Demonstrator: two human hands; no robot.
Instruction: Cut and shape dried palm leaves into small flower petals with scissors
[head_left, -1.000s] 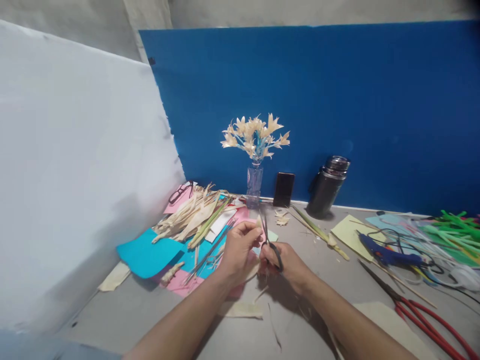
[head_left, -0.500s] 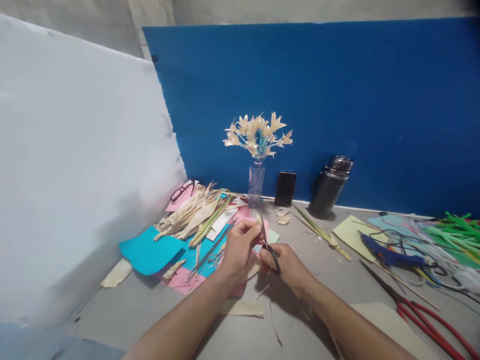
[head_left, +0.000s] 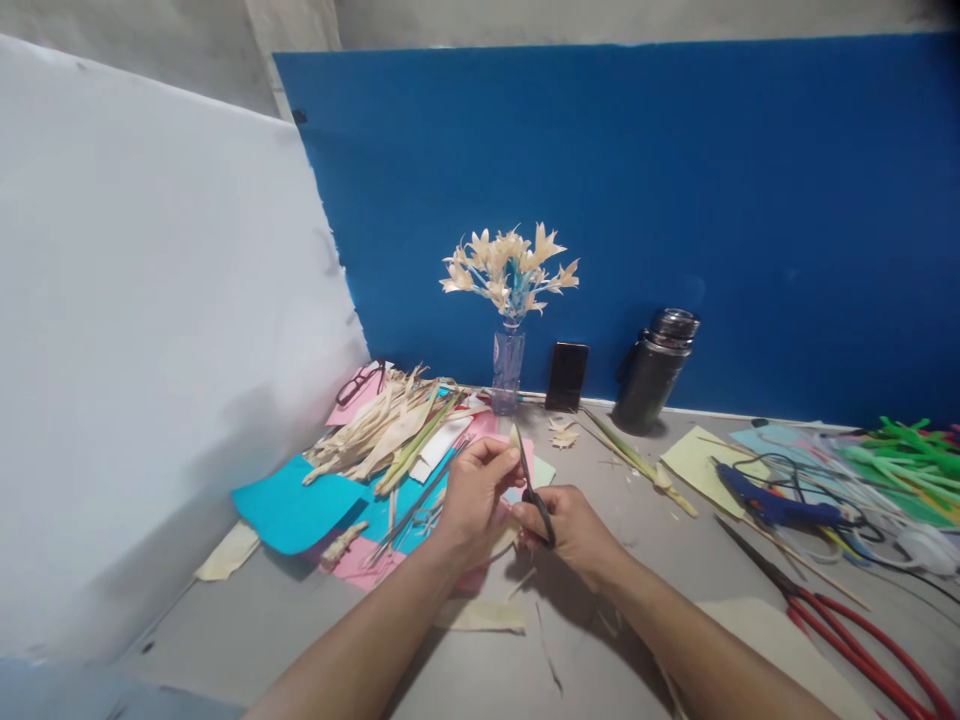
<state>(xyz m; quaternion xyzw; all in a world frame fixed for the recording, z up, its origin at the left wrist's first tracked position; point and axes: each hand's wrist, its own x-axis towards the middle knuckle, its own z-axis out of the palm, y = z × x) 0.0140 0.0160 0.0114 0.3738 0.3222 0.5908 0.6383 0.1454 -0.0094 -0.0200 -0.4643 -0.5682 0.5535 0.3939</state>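
Observation:
My left hand (head_left: 480, 490) pinches a small pale piece of corn husk (head_left: 514, 436), whose tip pokes up above the thumb and finger. Small black-handled scissors (head_left: 538, 512) are in my right hand (head_left: 570, 525), blades pointing up and lying right beside the husk piece. Whether the blades touch the husk I cannot tell. Behind the hands, cream husk flowers (head_left: 510, 262) on blue stems stand in a clear bottle (head_left: 508, 370). A heap of dried husks (head_left: 382, 425) lies to the left of my left hand.
A phone (head_left: 568, 377) and a dark flask (head_left: 656, 372) stand against the blue board. At the right lie a blue glue gun (head_left: 776, 495), large red-handled scissors (head_left: 825, 620) and green pipe cleaners (head_left: 907, 450). Blue paper (head_left: 296, 505) and glasses (head_left: 360, 384) are at the left.
The whole view has shifted slightly, with things a little further left. Both hands keep nearly the same pose, the scissors still beside the husk piece.

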